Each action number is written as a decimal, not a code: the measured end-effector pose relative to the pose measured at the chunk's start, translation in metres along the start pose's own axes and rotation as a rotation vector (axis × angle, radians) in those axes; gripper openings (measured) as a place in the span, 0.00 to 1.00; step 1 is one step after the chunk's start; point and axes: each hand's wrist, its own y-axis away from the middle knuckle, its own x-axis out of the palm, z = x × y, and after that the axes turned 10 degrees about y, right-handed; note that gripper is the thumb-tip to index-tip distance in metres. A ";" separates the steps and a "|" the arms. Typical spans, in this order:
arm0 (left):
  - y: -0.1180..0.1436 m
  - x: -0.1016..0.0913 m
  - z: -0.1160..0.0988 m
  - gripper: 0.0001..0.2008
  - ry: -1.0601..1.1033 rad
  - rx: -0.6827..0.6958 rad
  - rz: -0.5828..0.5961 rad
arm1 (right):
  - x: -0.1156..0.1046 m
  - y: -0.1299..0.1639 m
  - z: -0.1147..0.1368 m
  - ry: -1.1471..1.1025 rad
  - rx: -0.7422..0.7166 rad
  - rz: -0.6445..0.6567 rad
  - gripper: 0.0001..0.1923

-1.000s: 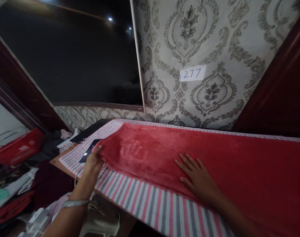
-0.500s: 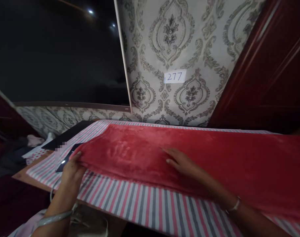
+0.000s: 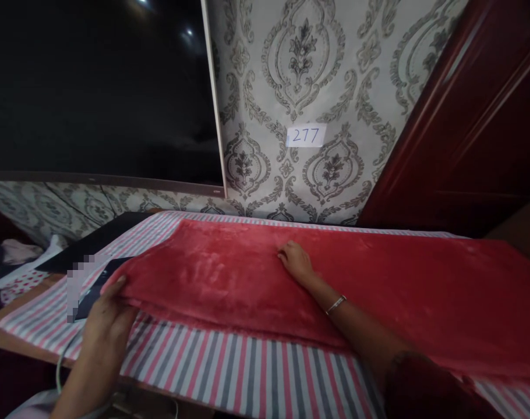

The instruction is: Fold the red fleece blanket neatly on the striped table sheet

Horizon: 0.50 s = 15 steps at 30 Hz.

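A plush red blanket [image 3: 230, 273], folded into a long strip, lies across a striped cloth [image 3: 230, 361]. At its near left corner my left hand [image 3: 110, 311] grips the edge, thumb on top and the other fingers underneath, out of sight. My right hand [image 3: 295, 262] rests on the blanket's upper surface around the middle, its fingers curled in and pressed together. Whether a bit of the pile or something small is between them is hidden.
Beyond the left corner lies a dark flat object [image 3: 96, 288], partly under the blanket, beside a black panel [image 3: 90, 241]. A large dark screen [image 3: 103, 93] hangs above. Patterned wallpaper carries a paper marked 277 [image 3: 306, 135]. A cable [image 3: 59, 366] hangs off the front edge.
My right hand has moved slightly up and left across the blanket, and its outstretched fingers have curled in. My left hand keeps the corner. The view has shifted a little.
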 end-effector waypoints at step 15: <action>0.102 0.125 0.057 0.09 -0.641 0.405 0.856 | -0.002 -0.024 0.013 -1.010 0.193 0.151 0.24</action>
